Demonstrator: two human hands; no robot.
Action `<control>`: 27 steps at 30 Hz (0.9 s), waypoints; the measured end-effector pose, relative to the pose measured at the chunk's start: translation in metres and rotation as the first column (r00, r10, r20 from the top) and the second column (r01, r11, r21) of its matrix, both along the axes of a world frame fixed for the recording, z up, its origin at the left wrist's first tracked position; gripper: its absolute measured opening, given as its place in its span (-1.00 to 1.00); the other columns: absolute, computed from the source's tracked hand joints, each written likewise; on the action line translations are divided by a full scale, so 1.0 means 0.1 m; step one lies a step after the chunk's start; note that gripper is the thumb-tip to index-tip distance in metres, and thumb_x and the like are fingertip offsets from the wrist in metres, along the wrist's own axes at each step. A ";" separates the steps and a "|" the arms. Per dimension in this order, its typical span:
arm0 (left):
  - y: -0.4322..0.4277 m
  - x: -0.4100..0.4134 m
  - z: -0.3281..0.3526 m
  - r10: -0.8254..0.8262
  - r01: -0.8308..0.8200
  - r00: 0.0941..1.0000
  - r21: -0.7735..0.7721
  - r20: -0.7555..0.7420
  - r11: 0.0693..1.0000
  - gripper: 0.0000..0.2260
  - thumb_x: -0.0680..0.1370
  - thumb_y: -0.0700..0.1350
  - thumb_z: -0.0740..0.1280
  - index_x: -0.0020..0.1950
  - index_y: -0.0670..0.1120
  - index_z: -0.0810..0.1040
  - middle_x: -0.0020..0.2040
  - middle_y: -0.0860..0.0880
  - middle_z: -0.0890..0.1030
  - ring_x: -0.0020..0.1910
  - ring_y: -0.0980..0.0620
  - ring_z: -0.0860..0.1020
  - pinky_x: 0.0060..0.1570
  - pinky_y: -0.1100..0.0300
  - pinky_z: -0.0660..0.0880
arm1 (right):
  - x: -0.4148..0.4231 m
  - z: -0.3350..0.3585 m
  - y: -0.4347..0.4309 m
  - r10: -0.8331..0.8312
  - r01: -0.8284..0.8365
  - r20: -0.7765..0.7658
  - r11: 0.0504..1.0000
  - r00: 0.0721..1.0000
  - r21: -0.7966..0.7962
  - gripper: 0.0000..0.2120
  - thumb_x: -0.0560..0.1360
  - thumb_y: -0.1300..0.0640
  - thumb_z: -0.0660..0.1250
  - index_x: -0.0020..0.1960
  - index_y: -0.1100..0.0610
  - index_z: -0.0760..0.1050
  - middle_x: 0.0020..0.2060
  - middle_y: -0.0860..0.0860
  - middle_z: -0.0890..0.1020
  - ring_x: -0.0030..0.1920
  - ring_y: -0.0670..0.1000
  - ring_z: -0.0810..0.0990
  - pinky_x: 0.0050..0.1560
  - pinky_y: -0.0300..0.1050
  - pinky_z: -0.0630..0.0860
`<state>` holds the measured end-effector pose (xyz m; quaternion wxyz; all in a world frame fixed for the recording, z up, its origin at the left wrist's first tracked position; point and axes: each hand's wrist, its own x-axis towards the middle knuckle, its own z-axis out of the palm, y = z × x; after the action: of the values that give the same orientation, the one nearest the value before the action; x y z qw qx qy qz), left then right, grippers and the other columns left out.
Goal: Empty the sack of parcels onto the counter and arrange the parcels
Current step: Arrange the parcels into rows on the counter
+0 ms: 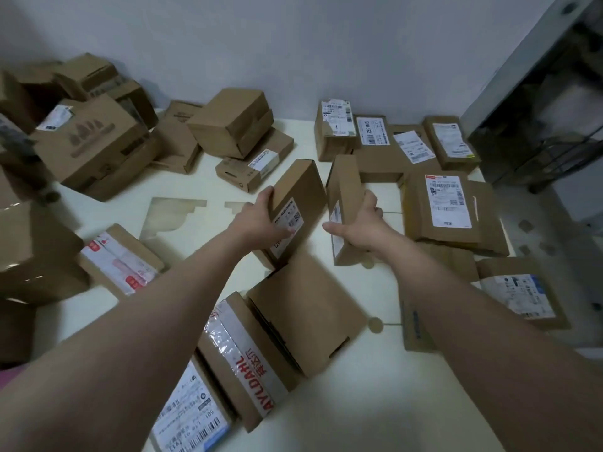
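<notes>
Starting at your far left, what sits on the counter?

A heap of cardboard boxes is piled against the wall. Nearer you, a red-and-white taped parcel lies flat.

And your left hand?

It grips a flat labelled parcel by its upper left edge, with the fingers curled over the top and the thumb on the label face. The parcel is tilted, and its lower end drops behind a plain brown box. That box lies against an AYLDAHL-taped parcel.

Your right hand?

It clasps a narrow parcel that stands on edge just beside the first and apart from it. Your fingers wrap its far side and your thumb is stretched out. Whether its lower end touches the counter, you cannot tell.

Farther right?

A row of labelled parcels lies flat by the wall. A large white-labelled parcel lies in front of them, and a blue-edged labelled parcel is nearest you.
</notes>
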<state>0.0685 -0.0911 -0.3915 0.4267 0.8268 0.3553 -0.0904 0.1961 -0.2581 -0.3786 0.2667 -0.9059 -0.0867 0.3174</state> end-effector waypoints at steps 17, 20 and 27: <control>-0.43 0.34 -0.57 0.113 -0.117 0.991 -0.064 -0.071 0.991 -0.48 0.57 -0.02 0.28 0.51 0.04 0.20 0.41 -0.11 0.40 0.40 -0.17 0.33 0.38 -0.06 0.28 | 0.28 -0.24 -0.44 0.067 0.006 0.450 0.987 0.891 -0.159 -0.41 0.50 0.31 0.22 0.50 0.06 0.24 0.47 0.13 0.22 0.43 0.20 0.17 0.38 -0.02 0.23; -0.39 0.42 -0.51 0.217 -0.209 0.972 0.088 -0.093 0.974 -0.32 0.53 0.16 0.32 0.57 0.09 0.09 0.55 -0.13 0.10 0.52 -0.17 0.06 0.42 -0.12 0.15 | 0.32 -0.29 -0.30 0.091 -0.049 0.496 0.994 0.863 -0.098 -0.52 0.54 0.26 0.21 0.45 0.07 0.31 0.47 0.09 0.24 0.44 0.15 0.15 0.36 -0.06 0.23; 0.29 0.69 -0.38 0.510 -0.555 0.826 0.188 0.242 0.810 -0.10 0.42 0.11 0.47 0.58 -0.03 0.00 0.53 -0.20 0.03 0.49 -0.22 0.06 0.41 -0.14 0.18 | 0.34 -0.29 0.40 0.079 -0.158 0.478 0.979 0.875 0.127 -0.61 0.57 0.28 0.20 0.37 0.08 0.40 0.30 0.05 0.46 0.27 0.05 0.45 0.23 -0.12 0.41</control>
<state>0.1373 -0.0618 -0.4296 0.3573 0.7451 0.5417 0.1537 0.2302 -0.2180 -0.4078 0.2903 -0.9240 -0.2296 0.0961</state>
